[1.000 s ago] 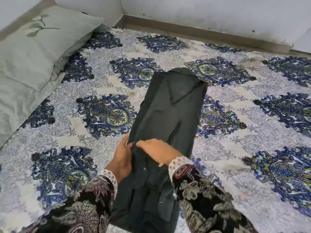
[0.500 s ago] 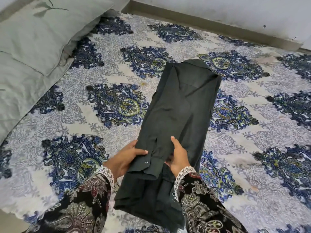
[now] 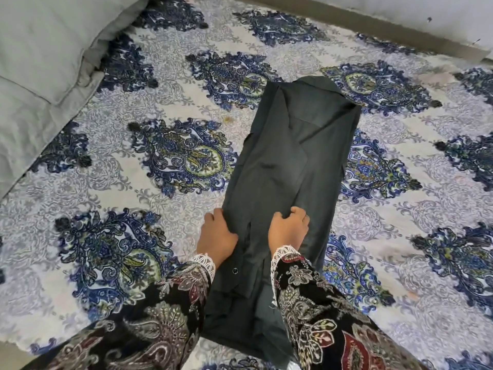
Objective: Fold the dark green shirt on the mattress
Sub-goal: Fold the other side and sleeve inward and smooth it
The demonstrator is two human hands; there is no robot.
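The dark green shirt lies on the mattress as a long narrow strip, sides folded in, collar end far from me. My left hand grips the shirt's left edge about halfway along, fingers curled under the cloth. My right hand is closed on a bunch of cloth near the middle-right of the strip. A small button shows on the cloth between my wrists. My patterned sleeves cover the near end of the shirt.
The mattress has a white sheet with blue floral medallions. Two grey-green pillows lie at the far left. A wall and skirting run along the far edge. The sheet's near edge shows at bottom left.
The small turned-over flap with the button that my hands held half a second ago is now laid flat. Both hands have moved up the strip and closed on the cloth.
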